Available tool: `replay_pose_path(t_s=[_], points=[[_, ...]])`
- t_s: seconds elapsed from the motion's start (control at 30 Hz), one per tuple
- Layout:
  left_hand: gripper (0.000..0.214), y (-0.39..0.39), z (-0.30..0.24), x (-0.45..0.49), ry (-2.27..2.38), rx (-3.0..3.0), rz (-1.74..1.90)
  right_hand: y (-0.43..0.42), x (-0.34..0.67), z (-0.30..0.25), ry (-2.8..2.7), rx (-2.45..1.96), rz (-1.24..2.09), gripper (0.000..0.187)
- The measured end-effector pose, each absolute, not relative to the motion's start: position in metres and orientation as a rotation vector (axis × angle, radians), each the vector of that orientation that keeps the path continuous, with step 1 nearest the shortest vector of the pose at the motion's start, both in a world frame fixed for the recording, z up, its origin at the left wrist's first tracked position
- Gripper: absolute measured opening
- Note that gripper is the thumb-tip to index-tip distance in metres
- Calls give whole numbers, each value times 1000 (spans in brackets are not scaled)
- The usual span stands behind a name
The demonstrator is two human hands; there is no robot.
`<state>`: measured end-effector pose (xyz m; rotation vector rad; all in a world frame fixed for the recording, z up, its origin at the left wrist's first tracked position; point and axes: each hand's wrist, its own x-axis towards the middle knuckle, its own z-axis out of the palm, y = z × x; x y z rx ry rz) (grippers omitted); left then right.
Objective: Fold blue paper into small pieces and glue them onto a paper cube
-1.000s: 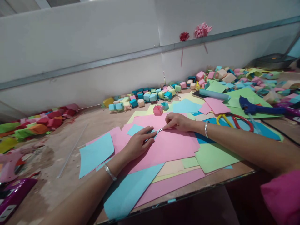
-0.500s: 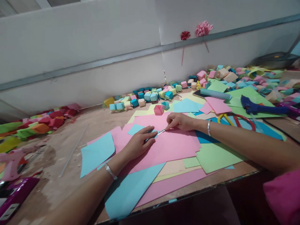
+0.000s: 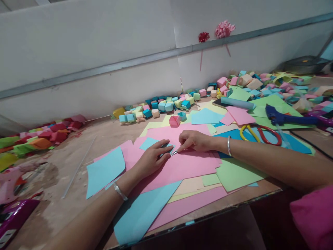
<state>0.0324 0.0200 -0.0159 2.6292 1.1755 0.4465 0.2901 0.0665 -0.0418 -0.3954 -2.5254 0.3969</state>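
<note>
My left hand (image 3: 152, 158) lies with its fingers stretched out on a small blue paper piece (image 3: 169, 148), pressing it against the large pink sheet (image 3: 192, 168). My right hand (image 3: 195, 141) pinches a slim, silvery pointed tool (image 3: 173, 153), whose exact kind I cannot make out. The tool's tip is close to the left fingertips, at the blue piece's edge. Part of that piece is hidden under my left hand. Another light blue paper piece (image 3: 148, 143) lies just behind the left hand. Beyond the hands stand an open pink paper box (image 3: 174, 121) and a blue one (image 3: 182, 116).
Scissors with red and yellow handles (image 3: 270, 135) and a blue glue gun (image 3: 291, 119) lie at right. Small paper boxes (image 3: 161, 106) line the wall. A pink glue gun (image 3: 10, 184) is at left. Blue sheets (image 3: 105, 170) overlap the table's near side.
My right hand and the silvery tool have shifted slightly left and toward me, along the blue piece. My left hand stays in place on the paper. The view has moved a little.
</note>
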Motion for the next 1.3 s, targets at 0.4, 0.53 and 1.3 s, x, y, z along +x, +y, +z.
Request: replay_pose_path(t_s=[0.4, 0.53, 1.3], points=[[34, 20, -14, 31, 1158, 2608, 426, 45, 275, -33, -2493, -172, 632, 26], [35, 20, -15, 30, 1134, 2661, 451, 53, 281, -25, -2203, -280, 632, 34], [15, 19, 5, 28, 1471, 2583, 544, 61, 284, -33, -2225, -753, 162, 20]])
